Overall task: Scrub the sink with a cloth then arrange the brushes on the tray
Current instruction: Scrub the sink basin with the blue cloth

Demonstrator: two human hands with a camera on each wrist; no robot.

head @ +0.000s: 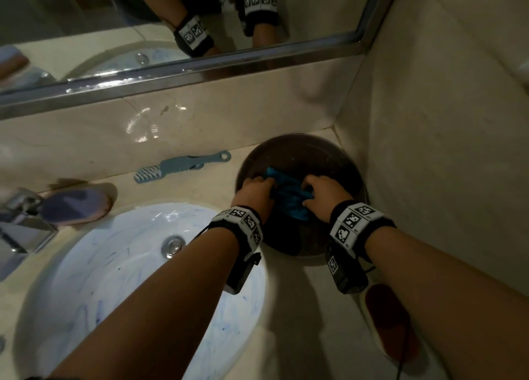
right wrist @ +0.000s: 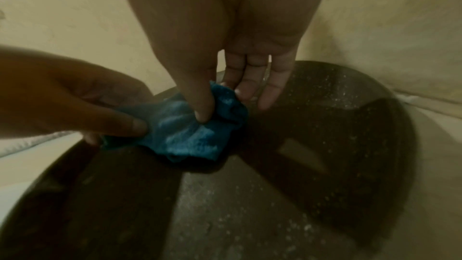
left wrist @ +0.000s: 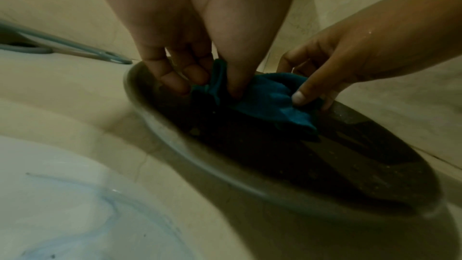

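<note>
Head view: both hands down in a dark round bowl on the counter by the corner wall, working a blue cloth. Left hand pinches one end of the cloth, thumb against curled fingers. Right hand pinches the other end, thumb pressed on top; its outer fingers hang fairly straight and loose. Cloth is bunched between the two hands, just above or touching the bowl's inside; can't tell which. Bowl looks wet and speckled.

Step looks like wetting or wringing the cloth, scrub not finished: white sink to the left shows blue streaks around the drain. Grey brush lies on the counter behind the sink, another purple-topped brush near the tap. Brushes not yet arranged; a reddish flat tray-like thing sits near the right forearm, unsure it's the tray.

Next move probably calls for squeezing the cloth, then carrying it left into the sink.
</note>
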